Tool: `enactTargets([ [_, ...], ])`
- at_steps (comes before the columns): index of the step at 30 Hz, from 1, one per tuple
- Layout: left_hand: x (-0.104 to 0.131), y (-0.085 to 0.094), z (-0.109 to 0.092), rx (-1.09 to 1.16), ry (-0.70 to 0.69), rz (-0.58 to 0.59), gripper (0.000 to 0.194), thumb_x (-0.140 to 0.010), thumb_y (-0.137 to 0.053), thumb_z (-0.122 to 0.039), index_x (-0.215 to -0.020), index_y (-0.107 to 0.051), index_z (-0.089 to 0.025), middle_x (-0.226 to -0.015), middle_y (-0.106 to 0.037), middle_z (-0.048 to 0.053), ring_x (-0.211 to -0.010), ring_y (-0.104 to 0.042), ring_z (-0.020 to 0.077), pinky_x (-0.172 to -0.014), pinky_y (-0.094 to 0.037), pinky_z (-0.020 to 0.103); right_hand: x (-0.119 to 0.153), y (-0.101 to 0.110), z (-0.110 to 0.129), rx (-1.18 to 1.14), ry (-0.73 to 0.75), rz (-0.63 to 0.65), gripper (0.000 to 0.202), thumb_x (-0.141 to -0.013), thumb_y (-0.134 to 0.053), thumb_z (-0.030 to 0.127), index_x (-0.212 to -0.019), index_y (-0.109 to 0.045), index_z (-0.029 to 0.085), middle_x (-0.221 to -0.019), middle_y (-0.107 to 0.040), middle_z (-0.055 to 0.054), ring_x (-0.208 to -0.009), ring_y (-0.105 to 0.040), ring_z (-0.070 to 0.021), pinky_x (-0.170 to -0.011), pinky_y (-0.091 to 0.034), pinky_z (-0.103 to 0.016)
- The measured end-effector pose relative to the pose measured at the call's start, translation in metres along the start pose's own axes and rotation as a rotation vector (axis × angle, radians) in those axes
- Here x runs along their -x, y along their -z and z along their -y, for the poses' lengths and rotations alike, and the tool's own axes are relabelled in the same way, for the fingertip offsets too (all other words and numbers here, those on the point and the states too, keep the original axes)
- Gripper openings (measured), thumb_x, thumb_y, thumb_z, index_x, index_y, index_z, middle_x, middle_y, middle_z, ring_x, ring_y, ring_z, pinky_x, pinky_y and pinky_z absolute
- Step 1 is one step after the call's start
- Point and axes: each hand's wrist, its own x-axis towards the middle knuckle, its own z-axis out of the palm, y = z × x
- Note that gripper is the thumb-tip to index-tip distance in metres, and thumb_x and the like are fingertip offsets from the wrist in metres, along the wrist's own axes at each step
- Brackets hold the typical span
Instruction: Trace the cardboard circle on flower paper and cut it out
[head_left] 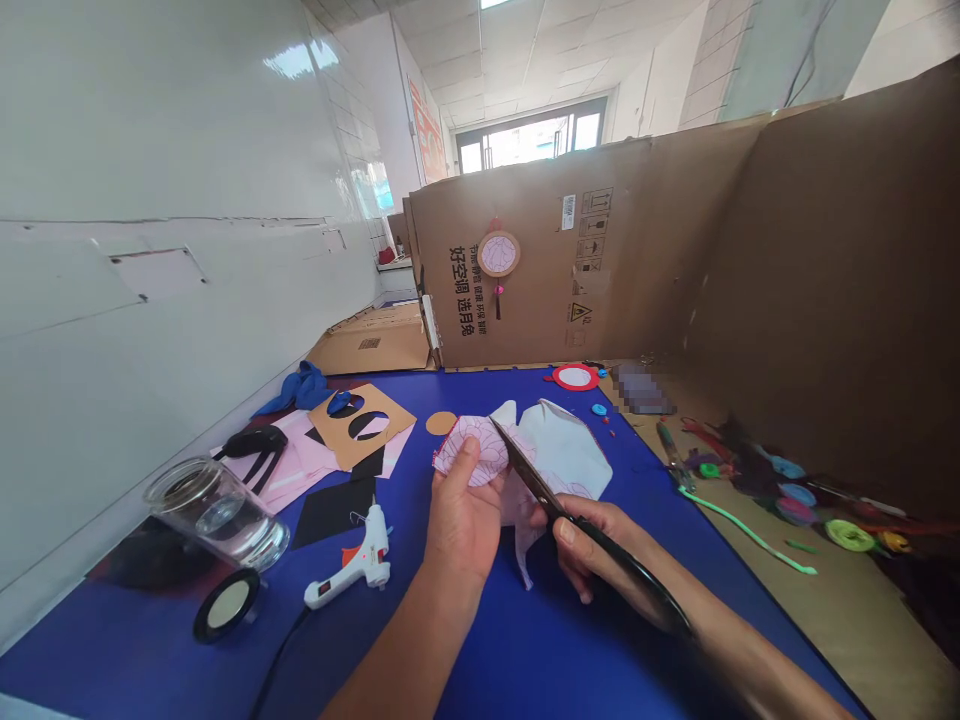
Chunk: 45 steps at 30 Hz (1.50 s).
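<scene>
I stand near and see two hands at work over the blue counter (480, 650). In the middle of the frame, the left hand (465, 505) pinches a pink patterned cloth (480, 452) between thumb and fingers; its left edge is red. The right hand (600, 535) is closed around black scissors (536, 480), and their tip lies at the upper right part of this cloth. Whether the blades bite into it, I cannot tell. Just behind the scissors, a larger pale cloth (574, 455) rests on the counter. At the lower left of the frame there is a white glue gun (352, 570), and farther left, a glass jar (225, 515). Above the glue gun lies a cardboard sheet with holes (394, 400).
</scene>
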Motion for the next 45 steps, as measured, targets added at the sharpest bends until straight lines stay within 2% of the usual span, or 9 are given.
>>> enactTargets([
  [5,-0.002,0.003,-0.005,-0.04,-0.03,0.013,0.031,-0.074,-0.097,-0.022,-0.1,-0.081,-0.017,-0.099,-0.085,0.006,-0.092,-0.08,0.0203,-0.088,-0.065,0.035,0.0,0.001,-0.002,-0.021,0.008,0.022,0.079,-0.095,-0.058,0.09,-0.119,-0.069,0.015,-0.059,-0.049,0.008,-0.049,-0.048,-0.0126,-0.053,-0.036,-0.026],
  [10,-0.001,0.002,-0.008,-0.059,-0.03,0.029,0.03,-0.074,-0.097,-0.023,-0.098,-0.08,-0.019,-0.099,-0.085,0.005,-0.092,-0.081,0.0208,-0.087,-0.065,0.034,0.002,0.005,-0.011,-0.065,0.036,0.067,0.071,-0.103,-0.055,0.082,-0.125,-0.067,0.015,-0.068,-0.057,0.004,-0.056,-0.053,-0.0137,-0.058,-0.042,-0.027],
  [15,-0.002,0.002,-0.01,-0.043,-0.009,0.036,0.031,-0.072,-0.098,-0.023,-0.097,-0.081,-0.018,-0.098,-0.084,0.005,-0.091,-0.08,0.0197,-0.082,-0.065,0.032,0.003,0.006,-0.015,-0.103,0.056,0.065,0.068,-0.104,-0.059,0.078,-0.128,-0.067,0.015,-0.07,-0.053,0.005,-0.057,-0.053,-0.0132,-0.059,-0.045,-0.027],
  [29,-0.001,-0.001,-0.012,-0.048,0.0,0.009,0.032,-0.071,-0.098,-0.022,-0.099,-0.081,-0.018,-0.099,-0.085,0.005,-0.093,-0.081,0.0203,-0.087,-0.066,0.033,0.005,0.004,-0.008,-0.043,0.04,0.04,0.069,-0.103,-0.06,0.079,-0.127,-0.069,0.015,-0.066,-0.054,0.005,-0.055,-0.053,-0.0127,-0.058,-0.042,-0.026],
  [34,-0.002,-0.001,-0.013,-0.059,-0.041,0.003,0.029,-0.073,-0.097,-0.02,-0.097,-0.081,-0.018,-0.096,-0.085,0.005,-0.088,-0.081,0.0197,-0.084,-0.065,0.032,0.003,0.005,-0.014,-0.082,0.038,0.065,0.07,-0.103,-0.06,0.079,-0.13,-0.068,0.015,-0.066,-0.055,0.005,-0.057,-0.054,-0.013,-0.058,-0.045,-0.025],
  [39,-0.002,0.0,-0.013,-0.054,-0.044,0.008,0.026,-0.077,-0.094,-0.019,-0.099,-0.081,-0.017,-0.099,-0.085,0.007,-0.091,-0.082,0.0203,-0.087,-0.064,0.032,0.005,0.005,-0.012,-0.131,0.031,0.074,0.068,-0.104,-0.059,0.078,-0.129,-0.068,0.015,-0.07,-0.057,0.004,-0.058,-0.054,-0.0136,-0.06,-0.048,-0.027],
  [45,-0.003,0.001,-0.012,-0.061,-0.034,-0.009,0.023,-0.08,-0.092,-0.02,-0.1,-0.081,-0.016,-0.1,-0.085,0.008,-0.092,-0.082,0.0205,-0.09,-0.064,0.033,0.006,0.007,-0.009,-0.127,0.021,0.102,0.069,-0.104,-0.057,0.079,-0.128,-0.067,0.015,-0.067,-0.054,0.005,-0.056,-0.053,-0.0141,-0.059,-0.045,-0.028],
])
